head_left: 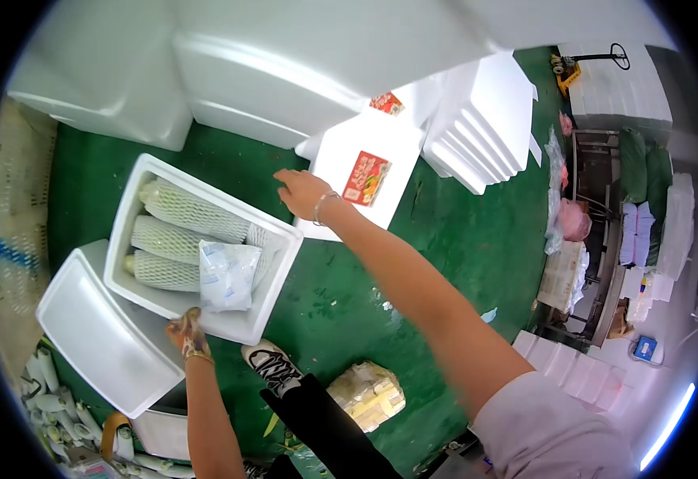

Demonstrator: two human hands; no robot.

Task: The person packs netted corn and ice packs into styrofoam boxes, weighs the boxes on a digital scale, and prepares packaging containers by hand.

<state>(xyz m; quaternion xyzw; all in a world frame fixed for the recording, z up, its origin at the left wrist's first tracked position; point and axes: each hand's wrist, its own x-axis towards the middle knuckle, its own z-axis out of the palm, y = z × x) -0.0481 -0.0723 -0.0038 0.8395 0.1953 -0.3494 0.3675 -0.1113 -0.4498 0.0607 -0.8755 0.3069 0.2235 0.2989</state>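
Pale sleeve cloth (557, 431) covers your right upper arm close to the camera, and your bare forearm runs from it across the head view. Your right hand (305, 191) hovers palm-down between the foam box (279, 287) and a smooth white panel (409, 148) with a glossy red printed label (366, 178); its fingers are spread wide, holding nothing visible. Your left hand (188, 331) is at the box's near long rim, fingers bent close together; you can't tell whether they pinch the edge or only rest against it. The box is a deep, matte white rectangle with thick, rounded rims, open on the green floor (461, 247). Inside lie three long, rounded pieces in pale foam netting (193, 209), side by side, with a crinkled, shiny plastic packet (228, 275) over their ends near your left hand. A shallow white foam lid (105, 335) lies just beside the box, crowding your left side. Your canvas shoe (273, 363) is close to the near corner, with a taped yellowish block (369, 395) beyond it. Bare floor gives you open room between the box and the stacked white foam pieces (485, 120).
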